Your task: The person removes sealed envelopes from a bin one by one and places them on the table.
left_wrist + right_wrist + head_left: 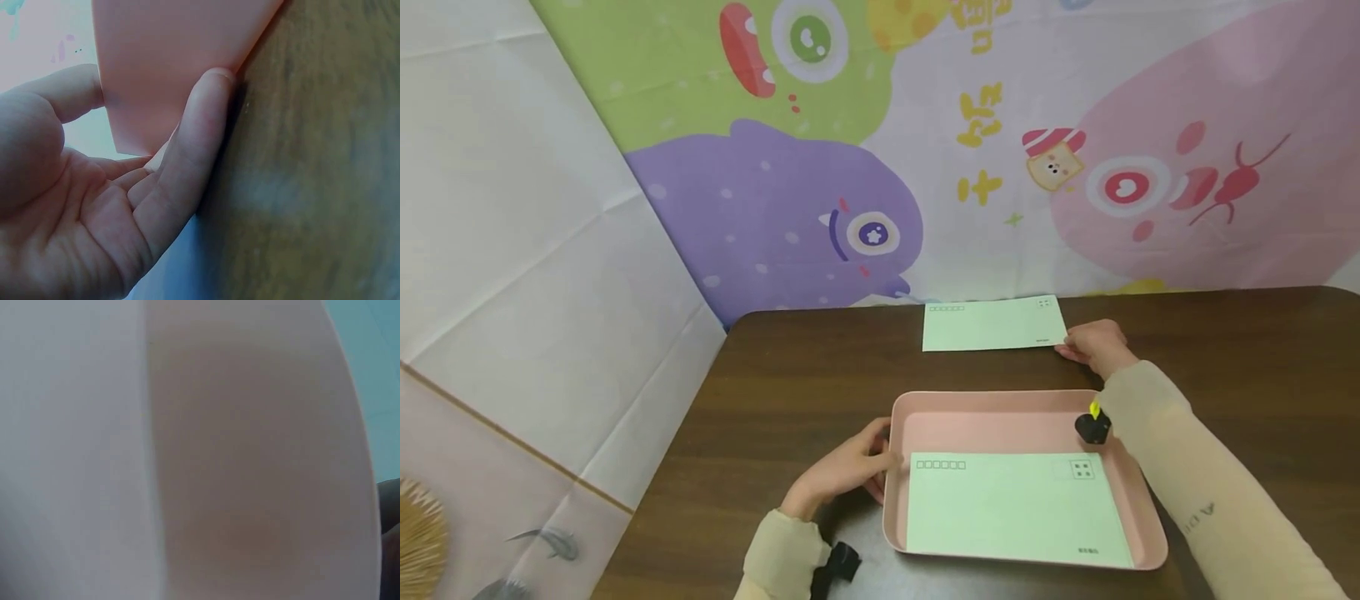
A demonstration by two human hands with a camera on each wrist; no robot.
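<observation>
Right sleeve (1232, 492): a letter "A", remainder illegible to me. Yellow characters (981, 117) on backdrop (940, 125): undeciphered. Corner print on near envelope (1015, 510) and far envelope (992, 325): too small.

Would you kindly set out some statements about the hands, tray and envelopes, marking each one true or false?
1. The left hand grips the tray. True.
2. The right hand holds the near envelope. False: it pinches the far envelope, beyond the tray.
3. The near envelope lies in the tray. True.
4. The tray is blue. False: it is pink.
5. The table is brown. True.
</observation>
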